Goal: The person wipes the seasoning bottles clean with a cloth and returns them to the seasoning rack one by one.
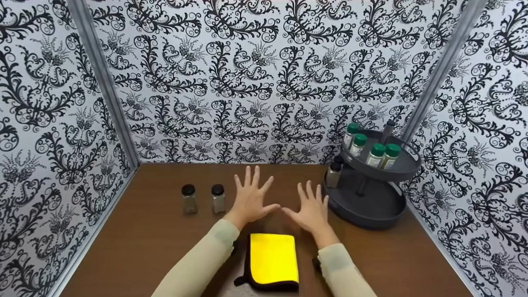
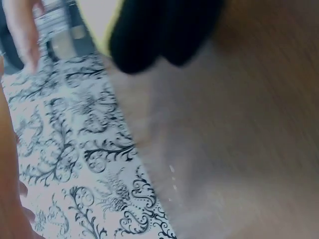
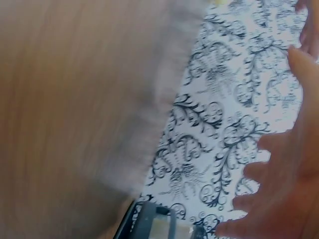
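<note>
My left hand (image 1: 251, 202) is held out with its fingers spread, and nothing is in it. Opposite it, my right hand (image 1: 312, 212) is spread the same way, also bare; the two thumb tips almost meet in the head view. Nearer to me, between the forearms, a folded yellow cloth (image 1: 273, 259) with a dark border lies on the table. Its dark folded edge (image 2: 137, 42) shows large in the left wrist view. Two black-capped glass spice jars, one (image 1: 218, 200) close to the left hand and one (image 1: 189, 200) farther left, stand upright.
A dark two-tier round rack (image 1: 367, 214) stands at the right. Several green-capped jars (image 1: 376, 156) sit on its upper tier, and a black-capped jar (image 1: 333, 175) is on the lower one. Patterned walls (image 1: 264, 82) enclose the brown table (image 1: 136, 243) at the back and sides.
</note>
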A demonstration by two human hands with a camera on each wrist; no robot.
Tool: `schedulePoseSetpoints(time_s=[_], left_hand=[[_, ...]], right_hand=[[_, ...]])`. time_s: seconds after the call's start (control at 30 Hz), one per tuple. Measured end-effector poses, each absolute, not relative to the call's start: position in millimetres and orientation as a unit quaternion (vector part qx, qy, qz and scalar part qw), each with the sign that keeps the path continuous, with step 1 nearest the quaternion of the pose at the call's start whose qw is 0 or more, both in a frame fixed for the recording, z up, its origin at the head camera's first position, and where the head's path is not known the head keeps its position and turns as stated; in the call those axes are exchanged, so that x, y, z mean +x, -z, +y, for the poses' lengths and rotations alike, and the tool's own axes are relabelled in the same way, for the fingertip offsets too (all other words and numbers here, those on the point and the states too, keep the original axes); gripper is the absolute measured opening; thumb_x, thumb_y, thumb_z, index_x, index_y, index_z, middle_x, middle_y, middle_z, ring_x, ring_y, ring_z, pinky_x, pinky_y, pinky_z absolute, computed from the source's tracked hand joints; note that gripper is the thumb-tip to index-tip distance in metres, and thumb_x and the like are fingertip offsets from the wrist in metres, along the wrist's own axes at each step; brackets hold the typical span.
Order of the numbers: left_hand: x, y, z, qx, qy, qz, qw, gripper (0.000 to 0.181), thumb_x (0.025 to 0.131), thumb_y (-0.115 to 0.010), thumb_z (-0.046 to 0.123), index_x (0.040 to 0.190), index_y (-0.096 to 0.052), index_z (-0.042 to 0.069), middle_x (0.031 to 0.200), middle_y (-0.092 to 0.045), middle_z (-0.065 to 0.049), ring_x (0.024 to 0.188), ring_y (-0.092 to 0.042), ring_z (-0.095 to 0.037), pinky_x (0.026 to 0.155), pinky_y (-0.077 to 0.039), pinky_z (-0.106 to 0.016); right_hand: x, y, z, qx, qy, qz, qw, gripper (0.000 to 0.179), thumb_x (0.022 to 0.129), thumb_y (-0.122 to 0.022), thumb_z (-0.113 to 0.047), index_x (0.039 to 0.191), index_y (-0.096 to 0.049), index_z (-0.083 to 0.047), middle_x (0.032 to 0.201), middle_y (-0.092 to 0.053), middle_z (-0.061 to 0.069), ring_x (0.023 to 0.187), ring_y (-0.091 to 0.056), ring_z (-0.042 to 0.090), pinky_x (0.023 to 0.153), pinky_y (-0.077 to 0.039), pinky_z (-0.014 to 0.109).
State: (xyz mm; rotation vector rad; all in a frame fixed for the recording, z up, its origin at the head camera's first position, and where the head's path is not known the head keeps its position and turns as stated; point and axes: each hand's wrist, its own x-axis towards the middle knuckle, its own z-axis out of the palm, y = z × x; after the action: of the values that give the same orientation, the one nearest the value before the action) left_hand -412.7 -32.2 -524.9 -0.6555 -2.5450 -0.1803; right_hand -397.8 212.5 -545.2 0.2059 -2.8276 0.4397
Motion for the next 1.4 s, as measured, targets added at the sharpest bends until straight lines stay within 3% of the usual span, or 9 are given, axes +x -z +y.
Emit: schedulePoseSetpoints(time_s=[0.13, 0.23, 0.37, 0.53, 0.67, 0.8, 1.0, 1.17, 1.4], left_hand=[[-398, 517, -34, -0.218, 0.096, -0.931, 0.276, 0.099, 0.089, -0.040, 0.092, 0.165, -0.040, 0.030, 0.176, -0.015, -0.027, 0.159, -0.016, -0.058, 0.113, -0.020, -0.089], [-391, 510, -30, -0.205, 0.120, -0.928, 0.287, 0.097, 0.090, -0.043, 0.091, 0.165, -0.041, 0.029, 0.175, -0.018, -0.028, 0.159, -0.018, -0.058, 0.115, -0.020, -0.087], [-391, 503, -31, -0.174, 0.167, -0.918, 0.316, 0.086, 0.092, -0.063, 0.075, 0.160, -0.049, 0.024, 0.171, -0.026, -0.031, 0.157, -0.024, -0.058, 0.120, -0.025, -0.080], [-397, 515, -48, -0.135, 0.227, -0.878, 0.399, 0.065, 0.091, -0.081, 0.042, 0.145, -0.064, 0.011, 0.159, -0.045, -0.034, 0.147, -0.041, -0.058, 0.119, -0.034, -0.073], [-402, 524, -71, -0.106, 0.247, -0.850, 0.453, 0.053, 0.086, -0.084, 0.028, 0.132, -0.069, 0.006, 0.149, -0.054, -0.034, 0.139, -0.050, -0.058, 0.113, -0.044, -0.070], [-406, 528, -93, -0.071, 0.259, -0.835, 0.480, 0.050, 0.084, -0.084, 0.026, 0.128, -0.070, 0.006, 0.146, -0.055, -0.032, 0.135, -0.052, -0.054, 0.111, -0.050, -0.064], [-409, 542, -110, -0.033, 0.302, -0.820, 0.486, 0.055, 0.082, -0.085, 0.025, 0.130, -0.068, 0.004, 0.142, -0.058, -0.031, 0.129, -0.054, -0.051, 0.111, -0.046, -0.060], [-408, 558, -107, -0.003, 0.350, -0.822, 0.450, 0.063, 0.080, -0.088, 0.022, 0.135, -0.065, 0.003, 0.142, -0.056, -0.031, 0.128, -0.053, -0.051, 0.110, -0.047, -0.060], [-409, 570, -104, 0.032, 0.395, -0.829, 0.394, 0.080, 0.079, -0.092, 0.019, 0.148, -0.054, 0.003, 0.146, -0.050, -0.031, 0.134, -0.049, -0.050, 0.114, -0.044, -0.060]], right_hand=[[-385, 542, 208, 0.053, -0.168, -0.977, 0.117, 0.113, 0.085, -0.055, -0.090, 0.169, -0.031, -0.017, 0.176, -0.022, 0.020, 0.161, -0.014, 0.054, 0.123, -0.016, 0.080], [-379, 541, 212, 0.059, -0.187, -0.976, 0.098, 0.109, 0.087, -0.060, -0.084, 0.168, -0.032, -0.016, 0.174, -0.027, 0.021, 0.160, -0.020, 0.055, 0.123, -0.023, 0.076], [-379, 538, 220, 0.086, -0.236, -0.966, 0.053, 0.095, 0.091, -0.072, -0.067, 0.164, -0.042, -0.013, 0.168, -0.041, 0.022, 0.155, -0.036, 0.050, 0.123, -0.032, 0.069], [-378, 540, 224, 0.113, -0.289, -0.950, -0.031, 0.078, 0.090, -0.079, -0.057, 0.148, -0.062, -0.009, 0.153, -0.060, 0.019, 0.141, -0.055, 0.042, 0.115, -0.045, 0.062], [-376, 545, 224, 0.129, -0.322, -0.932, -0.108, 0.063, 0.089, -0.082, -0.051, 0.136, -0.068, -0.011, 0.136, -0.069, 0.015, 0.103, -0.070, 0.034, 0.087, -0.060, 0.052], [-375, 547, 220, 0.144, -0.340, -0.918, -0.144, 0.054, 0.089, -0.084, -0.049, 0.125, -0.071, -0.012, 0.115, -0.072, 0.009, 0.071, -0.066, 0.022, 0.065, -0.057, 0.036], [-371, 547, 214, 0.158, -0.335, -0.915, -0.163, 0.037, 0.087, -0.086, -0.042, 0.106, -0.075, -0.012, 0.089, -0.070, 0.003, 0.062, -0.062, 0.017, 0.059, -0.055, 0.031], [-368, 552, 214, 0.178, -0.333, -0.908, -0.180, 0.023, 0.089, -0.084, -0.036, 0.088, -0.076, -0.015, 0.074, -0.068, 0.001, 0.057, -0.055, 0.016, 0.055, -0.047, 0.030], [-368, 554, 216, 0.182, -0.364, -0.894, -0.189, 0.022, 0.091, -0.084, -0.034, 0.089, -0.079, -0.013, 0.071, -0.066, -0.001, 0.057, -0.054, 0.014, 0.056, -0.047, 0.028]])
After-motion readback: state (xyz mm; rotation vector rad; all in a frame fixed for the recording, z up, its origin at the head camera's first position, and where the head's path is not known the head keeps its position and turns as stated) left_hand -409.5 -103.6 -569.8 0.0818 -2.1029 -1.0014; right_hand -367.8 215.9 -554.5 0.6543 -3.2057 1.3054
